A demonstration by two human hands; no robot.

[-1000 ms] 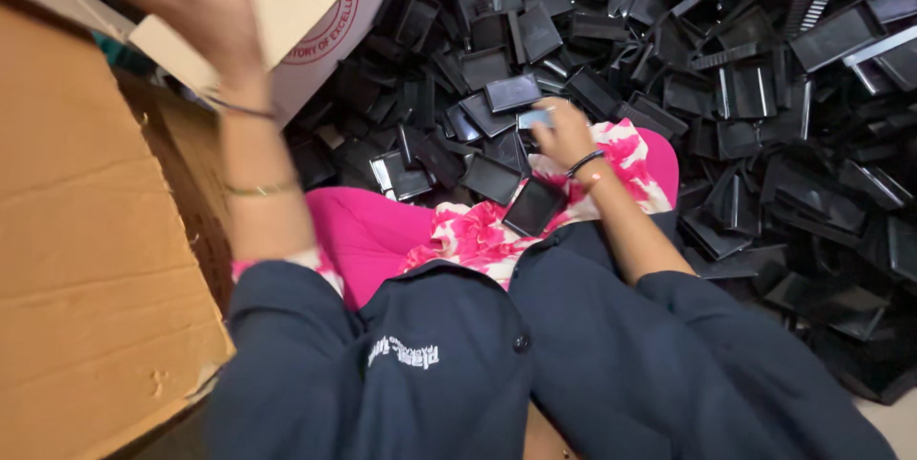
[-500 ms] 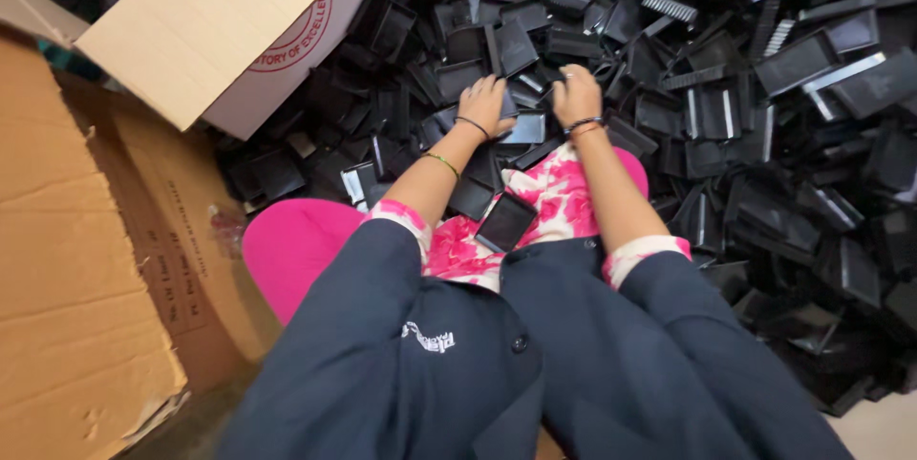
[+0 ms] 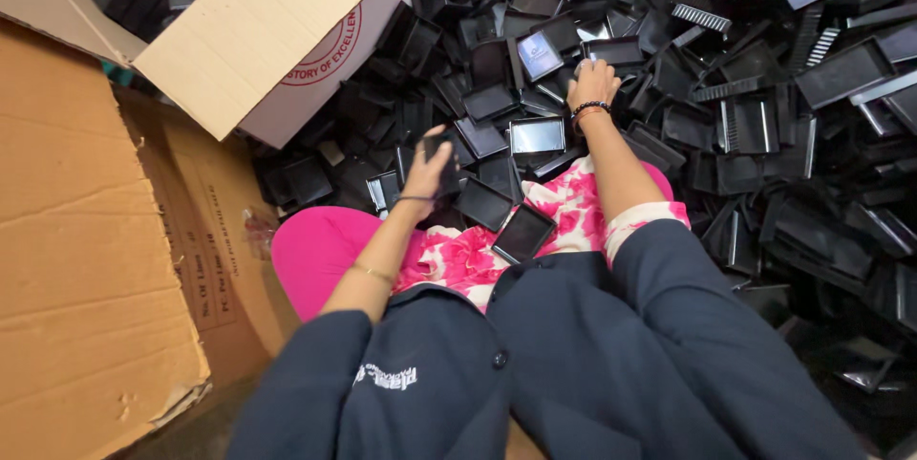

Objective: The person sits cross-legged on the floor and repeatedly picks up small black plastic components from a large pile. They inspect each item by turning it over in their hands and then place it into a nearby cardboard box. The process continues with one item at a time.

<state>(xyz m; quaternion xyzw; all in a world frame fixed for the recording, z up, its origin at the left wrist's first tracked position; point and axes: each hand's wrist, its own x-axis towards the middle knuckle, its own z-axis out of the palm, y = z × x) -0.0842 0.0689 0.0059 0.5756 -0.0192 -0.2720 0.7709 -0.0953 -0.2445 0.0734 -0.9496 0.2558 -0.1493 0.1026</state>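
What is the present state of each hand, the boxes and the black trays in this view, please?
left hand: closed around a small black tray, lifted above the lap
right hand: reaching into the heap, resting on the trays
tray pile: loose, jumbled heap
tray on lap: lying flat, open side up
white cardboard box: flaps open, black trays inside
brown cardboard box: beside the person, its inside hidden

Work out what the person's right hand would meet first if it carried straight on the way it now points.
The right hand points up-frame into the heap; first in line looks like a shallow black tray at its fingertips, though depth is unclear.
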